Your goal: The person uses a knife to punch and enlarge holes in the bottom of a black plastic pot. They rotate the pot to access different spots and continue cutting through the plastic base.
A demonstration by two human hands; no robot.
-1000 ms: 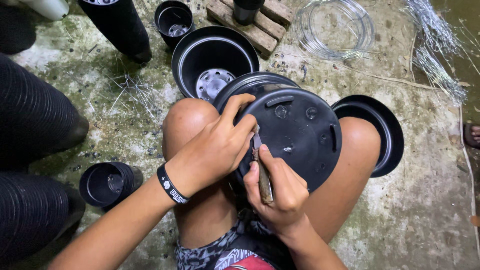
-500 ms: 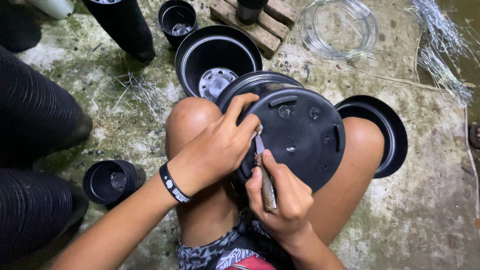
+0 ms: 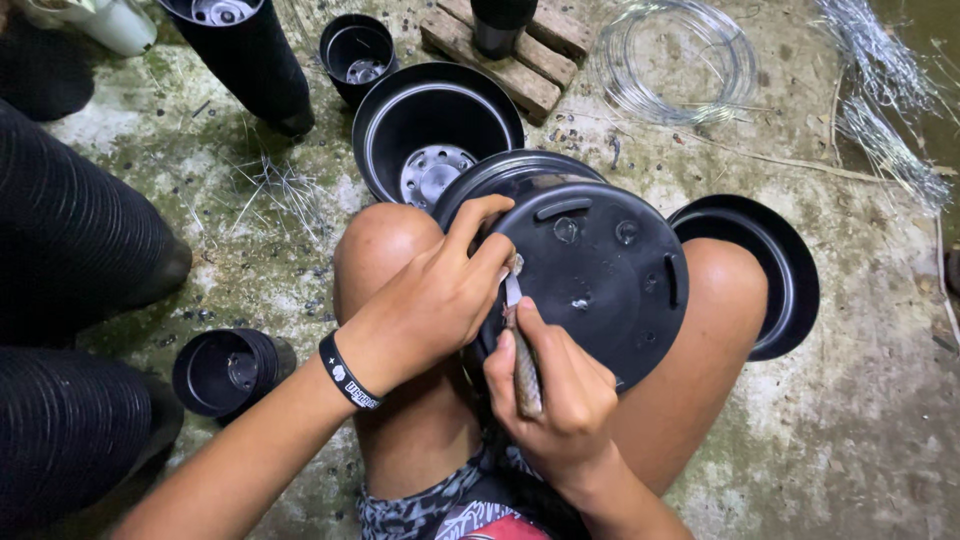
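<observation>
A black plastic pot (image 3: 600,280) lies upside down across my knees, its round bottom with drain holes facing up. My left hand (image 3: 430,300), with a black wristband, grips the pot's left rim. My right hand (image 3: 555,400) holds a small knife (image 3: 522,350) with a rusty handle. The knife's blade touches the pot's left edge, right by my left fingers.
An open black pot (image 3: 435,130) stands just beyond my knees, another (image 3: 790,280) to the right. Smaller pots (image 3: 225,370) and tall pot stacks (image 3: 60,250) sit at the left. A wooden pallet (image 3: 540,60), a coil of clear tubing (image 3: 675,60) and wire bundles (image 3: 880,110) lie farther back.
The hands and the knife stay at the pot's left edge; the view has shifted slightly. Nothing else has visibly moved.
</observation>
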